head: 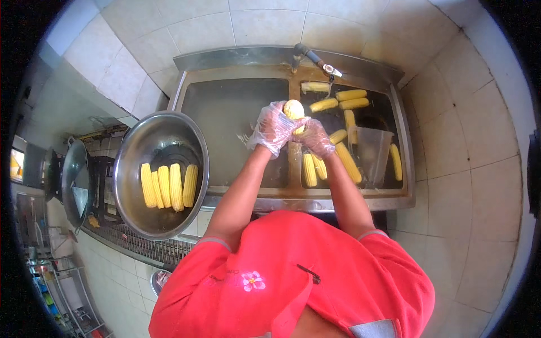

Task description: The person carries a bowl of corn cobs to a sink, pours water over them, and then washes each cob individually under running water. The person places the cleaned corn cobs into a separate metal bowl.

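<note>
Both my hands wear clear plastic gloves and hold one yellow corn cob (294,110) above the divider of a steel double sink (295,169). My left hand (272,126) wraps its left side; my right hand (315,137) grips its lower end. Several husked cobs (347,162) lie in water in the right basin, around a clear plastic container (370,152). Cloudy water fills the left basin (236,126), with pale bits near my left hand. To the left, a large steel bowl (122,177) holds several cobs (175,186) side by side.
A tap with a lever handle (331,69) rises behind the divider. Farther left stand a wok (76,181) and a metal grate (143,247). A small bowl (159,281) is below the large one. Wire shelving (74,295) stands at lower left. Tiled walls border the sink behind and right.
</note>
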A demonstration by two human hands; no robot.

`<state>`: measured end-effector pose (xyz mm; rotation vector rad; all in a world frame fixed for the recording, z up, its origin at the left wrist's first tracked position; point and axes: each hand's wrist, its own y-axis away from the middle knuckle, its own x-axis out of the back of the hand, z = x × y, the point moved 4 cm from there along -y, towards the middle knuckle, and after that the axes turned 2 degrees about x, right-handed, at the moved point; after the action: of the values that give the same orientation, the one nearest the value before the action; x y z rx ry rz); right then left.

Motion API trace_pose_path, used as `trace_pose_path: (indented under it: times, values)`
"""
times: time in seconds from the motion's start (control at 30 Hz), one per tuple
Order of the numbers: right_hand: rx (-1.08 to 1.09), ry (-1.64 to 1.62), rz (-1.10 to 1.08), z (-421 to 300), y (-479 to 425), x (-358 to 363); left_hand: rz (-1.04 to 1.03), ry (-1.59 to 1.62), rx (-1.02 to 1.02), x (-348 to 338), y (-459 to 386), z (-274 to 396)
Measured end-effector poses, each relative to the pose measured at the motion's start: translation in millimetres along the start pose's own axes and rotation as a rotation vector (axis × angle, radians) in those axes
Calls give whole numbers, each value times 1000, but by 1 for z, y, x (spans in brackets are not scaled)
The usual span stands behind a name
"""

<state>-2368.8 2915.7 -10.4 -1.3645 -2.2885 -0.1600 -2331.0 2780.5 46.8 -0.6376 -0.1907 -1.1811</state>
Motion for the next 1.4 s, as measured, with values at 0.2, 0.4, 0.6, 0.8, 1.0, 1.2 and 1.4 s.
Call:
trace_pose_path:
  times: [0.2, 0.4, 0.6, 0.8, 1.0, 1.2, 1.4]
  values:
    - [-90, 69, 59, 43, 17, -7, 35, 137, -50, 24, -1, 7]
    - [-124, 548, 250, 107, 49, 2, 138, -28, -82, 73, 4, 18]
    - [-236, 792, 313, 92, 74, 18, 325, 109, 34, 163, 29, 2]
    - [-251, 928, 349, 105, 66, 25, 614, -49, 292, 290, 76, -84]
    - [-457, 960, 219, 110, 42, 28, 639, -303, 505, 355, 117, -261]
    - [-682, 991, 81, 121, 31, 31, 578, -864, 605, 349, 138, -269]
    - [-718, 959, -5, 170, 29, 33, 194, -1063, 669, 333, 134, -229]
